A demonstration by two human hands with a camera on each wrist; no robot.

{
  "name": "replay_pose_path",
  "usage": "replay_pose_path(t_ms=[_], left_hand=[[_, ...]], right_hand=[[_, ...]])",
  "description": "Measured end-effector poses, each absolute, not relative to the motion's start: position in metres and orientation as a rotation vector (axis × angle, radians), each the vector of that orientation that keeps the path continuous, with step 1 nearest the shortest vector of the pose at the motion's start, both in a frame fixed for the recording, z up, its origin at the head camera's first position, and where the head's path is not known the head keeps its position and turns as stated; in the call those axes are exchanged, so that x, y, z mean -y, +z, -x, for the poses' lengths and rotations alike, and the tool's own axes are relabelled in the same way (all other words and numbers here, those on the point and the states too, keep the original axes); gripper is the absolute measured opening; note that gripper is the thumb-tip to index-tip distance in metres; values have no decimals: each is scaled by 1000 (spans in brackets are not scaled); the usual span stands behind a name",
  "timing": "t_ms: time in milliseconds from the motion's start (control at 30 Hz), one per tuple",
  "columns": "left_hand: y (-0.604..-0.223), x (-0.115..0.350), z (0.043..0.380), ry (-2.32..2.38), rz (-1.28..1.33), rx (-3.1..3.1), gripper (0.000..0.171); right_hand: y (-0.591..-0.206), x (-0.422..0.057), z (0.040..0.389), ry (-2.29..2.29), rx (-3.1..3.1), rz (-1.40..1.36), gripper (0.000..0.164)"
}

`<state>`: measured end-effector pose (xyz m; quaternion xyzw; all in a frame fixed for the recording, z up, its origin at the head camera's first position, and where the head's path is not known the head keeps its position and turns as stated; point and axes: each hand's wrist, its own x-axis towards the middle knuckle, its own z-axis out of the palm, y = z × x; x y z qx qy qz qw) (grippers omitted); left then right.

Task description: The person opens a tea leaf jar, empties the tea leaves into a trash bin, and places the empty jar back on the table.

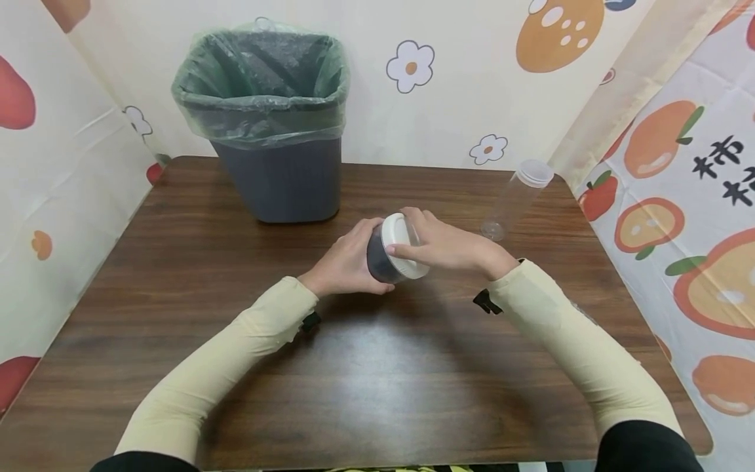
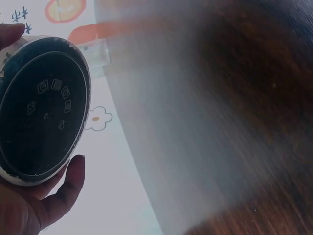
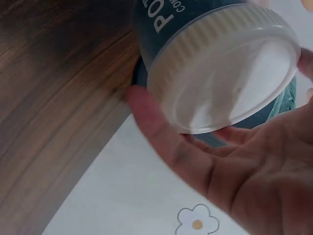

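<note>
A dark jar [image 1: 380, 259] with a white ribbed screw lid [image 1: 401, 239] is held tilted over the middle of the table. My left hand [image 1: 349, 263] grips the jar's body, its thumb along the near side. On the lid, my right hand [image 1: 445, 241] has its thumb at one side of the rim and fingers at the other. The left wrist view shows the jar's round dark base [image 2: 46, 115] with small moulded symbols. Facing the right wrist camera is the lid's smooth top [image 3: 230, 85]; white lettering [image 3: 159, 17] on the body is partly cut off.
Behind the left hand stands a dark bin [image 1: 283, 177] lined with a green plastic bag [image 1: 265, 118]. Toward the back right corner is a clear cylindrical container [image 1: 508, 208] with a white cap [image 1: 534, 173]. Fruit-and-flower printed cloth [image 1: 448, 118] surrounds the brown wooden table [image 1: 377, 393].
</note>
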<state>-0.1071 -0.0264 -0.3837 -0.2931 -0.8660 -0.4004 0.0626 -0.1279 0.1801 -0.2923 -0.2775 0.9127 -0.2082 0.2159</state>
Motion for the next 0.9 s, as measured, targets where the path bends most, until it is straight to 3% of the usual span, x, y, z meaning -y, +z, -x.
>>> replay_pose_path(t_ms=[667,767,833,900], left_hand=[[-383,29,108,-1249,902,2639,103],[-383,29,108,-1239,892,2649,104],[-383,29,107,-1217,882,2649,104],[-383,28,108,-1202,877,2636,104]], right_hand=[[-306,-188,138,-756,-2362,1560,87],[-305,-189,138,-756,-2341,1539,103],[-301,-190,138,-815,-2382,1401,114],[-295,-190,137,-869,-2469,1191,114]])
